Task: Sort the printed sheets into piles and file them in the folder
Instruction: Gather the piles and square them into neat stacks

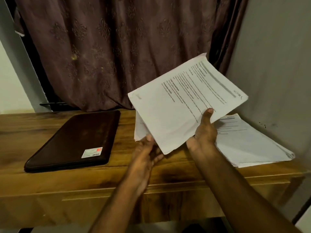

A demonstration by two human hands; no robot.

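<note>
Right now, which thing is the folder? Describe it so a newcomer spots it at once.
Start at the wooden desk in front of the brown patterned curtain. On its left half lies a flat, dark brown rectangular folder, shut, apart from the white printed sheets on the right. It alone is dark, with a small white and red sticker near its front corner.

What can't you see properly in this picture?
- Head view: the small print on the held sheets is too blurred to read.
- The pile under them is mostly covered by those sheets and the left hand.
- The right-hand pile is partly hidden by the right hand.
- The sticker on the dark folder is too small to read.
</note>
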